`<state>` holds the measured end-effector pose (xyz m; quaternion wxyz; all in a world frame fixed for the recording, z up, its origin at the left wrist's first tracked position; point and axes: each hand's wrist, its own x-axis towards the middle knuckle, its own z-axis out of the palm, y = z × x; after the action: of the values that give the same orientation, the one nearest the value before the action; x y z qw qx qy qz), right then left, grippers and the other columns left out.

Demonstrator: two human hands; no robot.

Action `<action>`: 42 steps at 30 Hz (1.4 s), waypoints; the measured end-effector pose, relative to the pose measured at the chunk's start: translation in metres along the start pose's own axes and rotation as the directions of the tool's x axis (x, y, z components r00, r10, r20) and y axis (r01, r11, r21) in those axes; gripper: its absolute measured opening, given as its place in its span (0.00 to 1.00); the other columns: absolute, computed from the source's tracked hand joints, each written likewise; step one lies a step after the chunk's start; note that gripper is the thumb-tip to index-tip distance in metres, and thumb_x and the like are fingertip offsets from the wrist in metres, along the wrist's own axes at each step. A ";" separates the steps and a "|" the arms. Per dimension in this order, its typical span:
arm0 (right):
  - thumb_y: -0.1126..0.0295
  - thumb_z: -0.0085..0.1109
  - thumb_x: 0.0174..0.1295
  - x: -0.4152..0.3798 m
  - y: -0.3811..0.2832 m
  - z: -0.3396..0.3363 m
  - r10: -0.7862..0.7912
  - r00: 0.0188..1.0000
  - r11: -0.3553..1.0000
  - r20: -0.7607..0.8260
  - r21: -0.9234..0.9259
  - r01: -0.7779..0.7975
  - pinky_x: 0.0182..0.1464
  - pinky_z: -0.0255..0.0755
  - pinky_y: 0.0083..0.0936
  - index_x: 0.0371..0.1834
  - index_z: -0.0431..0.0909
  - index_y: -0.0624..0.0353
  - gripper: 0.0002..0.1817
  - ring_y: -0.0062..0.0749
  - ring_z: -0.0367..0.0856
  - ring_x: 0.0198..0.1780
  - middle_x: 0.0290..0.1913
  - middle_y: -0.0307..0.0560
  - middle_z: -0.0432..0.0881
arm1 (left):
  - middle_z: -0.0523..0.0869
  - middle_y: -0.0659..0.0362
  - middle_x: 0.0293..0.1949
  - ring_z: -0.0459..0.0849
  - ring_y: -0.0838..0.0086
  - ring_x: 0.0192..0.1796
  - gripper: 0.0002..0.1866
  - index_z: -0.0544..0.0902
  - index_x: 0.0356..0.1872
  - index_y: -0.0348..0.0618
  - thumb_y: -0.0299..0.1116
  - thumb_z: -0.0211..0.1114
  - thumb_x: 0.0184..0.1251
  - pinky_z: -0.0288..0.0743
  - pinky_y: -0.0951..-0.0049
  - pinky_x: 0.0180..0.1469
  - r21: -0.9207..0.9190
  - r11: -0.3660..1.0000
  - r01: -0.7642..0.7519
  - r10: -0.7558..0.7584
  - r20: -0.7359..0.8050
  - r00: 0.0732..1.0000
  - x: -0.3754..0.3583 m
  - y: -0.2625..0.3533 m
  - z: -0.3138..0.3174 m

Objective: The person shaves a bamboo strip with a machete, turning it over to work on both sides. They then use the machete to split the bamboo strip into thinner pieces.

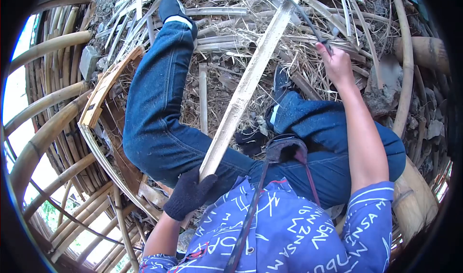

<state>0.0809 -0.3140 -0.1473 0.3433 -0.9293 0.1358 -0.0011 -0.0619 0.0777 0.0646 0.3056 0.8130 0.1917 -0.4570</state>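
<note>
A long split bamboo strip (239, 99) runs diagonally from my lap up to the top edge, its pale, rough inner face turned upward. My left hand (190, 192), in a dark knit glove, is closed around its lower end. My bare right hand (336, 66) is wrapped round the handle of a long, dark-bladed knife (305, 18). The blade points up and left, its far part close to the upper end of the strip and cut off by the top edge. My legs in jeans (156, 99) are spread on either side of the strip.
Bamboo shavings and split pieces (222, 46) litter the ground between and beyond my feet. Bamboo poles (48, 143) form a curved frame at left. A bent bamboo length (103, 92) lies beside my left leg. Rocks (386, 85) and thick bamboo (415, 196) are at right.
</note>
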 end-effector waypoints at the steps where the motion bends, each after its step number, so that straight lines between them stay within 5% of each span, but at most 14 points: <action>1: 0.32 0.49 0.60 -0.004 -0.011 -0.005 0.027 0.994 1.000 0.108 0.005 -0.028 0.28 0.66 0.34 0.25 0.79 0.61 0.37 0.39 0.76 0.22 0.18 0.52 0.76 | 0.85 0.51 0.29 0.81 0.72 0.33 0.20 0.80 0.45 0.31 0.42 0.63 0.65 0.74 0.66 0.39 -0.036 0.999 0.024 -0.024 0.010 1.000 0.002 0.004 0.000; 3: 0.33 0.50 0.60 -0.016 -0.041 -0.007 0.007 0.970 0.999 0.243 0.041 -0.018 0.27 0.67 0.32 0.28 0.83 0.58 0.35 0.34 0.75 0.21 0.18 0.49 0.77 | 0.85 0.51 0.30 0.81 0.72 0.35 0.20 0.80 0.45 0.31 0.42 0.64 0.65 0.74 0.67 0.41 -0.069 0.996 0.062 -0.060 0.043 0.997 0.003 0.011 -0.001; 5: 0.35 0.55 0.57 -0.027 -0.072 -0.002 -0.122 0.939 0.991 0.321 0.091 0.097 0.28 0.70 0.33 0.32 0.86 0.52 0.30 0.40 0.80 0.23 0.19 0.49 0.80 | 0.84 0.54 0.30 0.81 0.73 0.33 0.21 0.80 0.45 0.30 0.42 0.65 0.65 0.74 0.68 0.38 -0.083 0.956 0.280 -0.274 0.075 0.959 0.006 0.021 -0.005; 6: 0.35 0.57 0.56 -0.032 -0.072 0.010 -0.177 0.926 0.984 0.332 0.078 0.160 0.28 0.71 0.35 0.28 0.84 0.55 0.30 0.46 0.81 0.25 0.20 0.51 0.80 | 0.83 0.58 0.25 0.79 0.77 0.25 0.19 0.81 0.43 0.32 0.42 0.65 0.65 0.72 0.72 0.27 -0.075 0.996 0.038 -0.040 -0.032 0.999 0.010 0.000 0.001; 8: 0.30 0.53 0.54 -0.035 -0.073 0.016 -0.206 0.912 0.977 0.354 0.014 0.215 0.28 0.72 0.37 0.21 0.78 0.59 0.36 0.51 0.81 0.26 0.19 0.54 0.79 | 0.80 0.62 0.21 0.75 0.81 0.19 0.16 0.82 0.39 0.35 0.41 0.65 0.65 0.66 0.76 0.20 -0.202 0.958 0.205 -0.207 0.014 0.978 0.008 0.006 0.003; 12: 0.28 0.50 0.55 -0.022 -0.053 0.006 -0.151 0.941 0.984 0.304 -0.042 0.171 0.30 0.73 0.40 0.22 0.78 0.59 0.38 0.53 0.81 0.27 0.19 0.55 0.79 | 0.76 0.64 0.21 0.73 0.80 0.17 0.13 0.79 0.36 0.38 0.40 0.65 0.65 0.64 0.76 0.18 -0.226 0.959 0.173 -0.182 -0.019 0.983 0.008 0.015 0.006; 20: 0.30 0.50 0.56 -0.022 -0.054 -0.005 -0.017 0.969 0.999 0.247 -0.032 0.026 0.35 0.75 0.44 0.25 0.82 0.59 0.37 0.55 0.84 0.33 0.25 0.58 0.82 | 0.77 0.63 0.21 0.74 0.81 0.23 0.16 0.79 0.38 0.33 0.41 0.64 0.65 0.68 0.72 0.24 -0.108 0.992 0.072 -0.078 -0.049 0.996 0.011 0.003 0.003; 25: 0.31 0.51 0.57 -0.037 -0.074 -0.007 -0.151 0.927 0.987 0.344 0.009 0.157 0.33 0.75 0.45 0.23 0.80 0.59 0.36 0.56 0.83 0.31 0.24 0.61 0.81 | 0.78 0.61 0.20 0.75 0.79 0.23 0.18 0.81 0.39 0.32 0.42 0.64 0.65 0.68 0.70 0.25 -0.020 1.000 0.000 -0.001 -0.028 1.000 0.011 0.003 0.001; 29: 0.28 0.49 0.56 -0.046 -0.086 0.000 -0.298 0.876 0.943 0.379 -0.026 0.331 0.32 0.75 0.43 0.22 0.80 0.60 0.39 0.56 0.83 0.31 0.24 0.60 0.81 | 0.81 0.56 0.22 0.77 0.76 0.25 0.20 0.81 0.39 0.31 0.43 0.64 0.65 0.70 0.67 0.28 -0.157 0.987 0.026 -0.031 -0.029 0.999 0.006 0.006 0.001; 30: 0.28 0.49 0.56 -0.039 -0.084 0.001 -0.314 0.868 0.937 0.383 -0.022 0.349 0.32 0.75 0.43 0.22 0.80 0.60 0.39 0.56 0.83 0.31 0.24 0.60 0.81 | 0.80 0.59 0.22 0.75 0.79 0.26 0.18 0.81 0.40 0.32 0.42 0.63 0.65 0.70 0.70 0.28 -0.120 0.990 -0.076 0.069 -0.061 0.996 0.009 -0.002 0.005; 32: 0.27 0.47 0.55 -0.024 -0.074 -0.003 -0.138 0.887 0.986 0.441 -0.027 0.167 0.33 0.76 0.44 0.22 0.80 0.60 0.40 0.57 0.83 0.32 0.24 0.59 0.82 | 0.80 0.63 0.23 0.74 0.82 0.26 0.17 0.81 0.40 0.33 0.41 0.63 0.65 0.69 0.72 0.28 -0.087 0.980 -0.177 0.168 -0.093 0.981 0.010 -0.006 0.007; 38: 0.25 0.45 0.53 -0.011 -0.050 0.012 -0.220 0.921 0.947 0.321 -0.158 0.281 0.34 0.76 0.47 0.24 0.79 0.60 0.42 0.58 0.83 0.33 0.24 0.60 0.82 | 0.83 0.52 0.24 0.79 0.75 0.28 0.19 0.80 0.40 0.30 0.41 0.62 0.65 0.72 0.65 0.33 -0.040 0.975 -0.220 0.218 -0.054 0.974 0.018 0.001 0.002; 40: 0.25 0.45 0.53 -0.015 -0.054 0.014 -0.202 0.931 0.948 0.303 -0.180 0.264 0.33 0.76 0.47 0.24 0.79 0.59 0.41 0.58 0.83 0.32 0.22 0.60 0.81 | 0.84 0.42 0.27 0.83 0.62 0.29 0.21 0.81 0.40 0.31 0.45 0.63 0.65 0.73 0.61 0.34 -0.044 0.988 -0.146 0.146 -0.014 0.989 0.015 0.006 -0.001; 42: 0.27 0.48 0.54 -0.024 -0.067 0.008 -0.167 0.928 0.954 0.332 -0.185 0.238 0.32 0.75 0.47 0.23 0.79 0.59 0.39 0.57 0.83 0.30 0.20 0.58 0.80 | 0.84 0.42 0.27 0.84 0.59 0.30 0.22 0.81 0.40 0.31 0.46 0.62 0.65 0.73 0.60 0.35 -0.049 0.980 -0.191 0.188 -0.059 0.980 0.016 -0.004 0.004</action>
<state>0.0751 -0.2537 -0.1084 0.2526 -0.9592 -0.0180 0.1254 -0.0580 0.0785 0.0478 0.3643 0.8311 0.1341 -0.3982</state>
